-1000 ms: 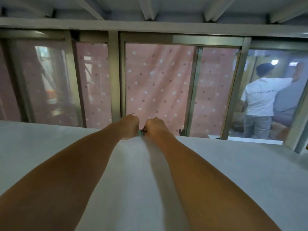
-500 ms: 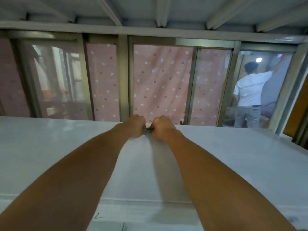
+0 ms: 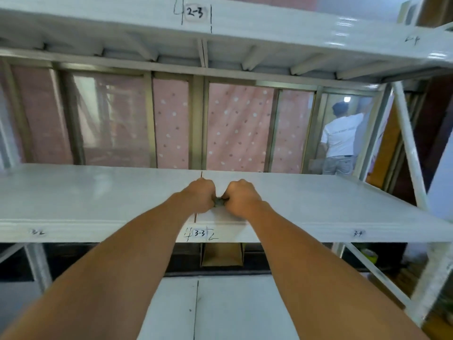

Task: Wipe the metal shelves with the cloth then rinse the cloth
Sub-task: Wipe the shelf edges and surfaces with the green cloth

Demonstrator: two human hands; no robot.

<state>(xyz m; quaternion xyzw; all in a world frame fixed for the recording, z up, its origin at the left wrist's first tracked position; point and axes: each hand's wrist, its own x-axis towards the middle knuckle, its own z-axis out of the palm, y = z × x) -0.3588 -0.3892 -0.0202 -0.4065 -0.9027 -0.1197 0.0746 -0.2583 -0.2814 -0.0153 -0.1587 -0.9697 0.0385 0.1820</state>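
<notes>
A white metal shelf (image 3: 98,197) labelled 3-3 runs across the middle of the head view. My left hand (image 3: 199,195) and my right hand (image 3: 241,197) rest on it side by side near its front edge, both fisted. A small dark greenish cloth (image 3: 220,201) shows only as a sliver between the two fists; most of it is hidden under my hands. A second white shelf (image 3: 269,23), labelled 2-3, hangs above, and a lower white shelf (image 3: 220,305) lies beneath my forearms.
Behind the shelves are metal-framed glass panels with a pink dotted curtain (image 3: 240,128). A person in a white shirt (image 3: 339,141) stands beyond the glass at right. A slanted white brace (image 3: 409,153) stands at the right end. A cardboard box (image 3: 221,255) sits below the shelf.
Both hands have slid with the cloth from the shelf's back edge toward its front edge. The view has pulled back, so the shelf fronts and lower shelf now show.
</notes>
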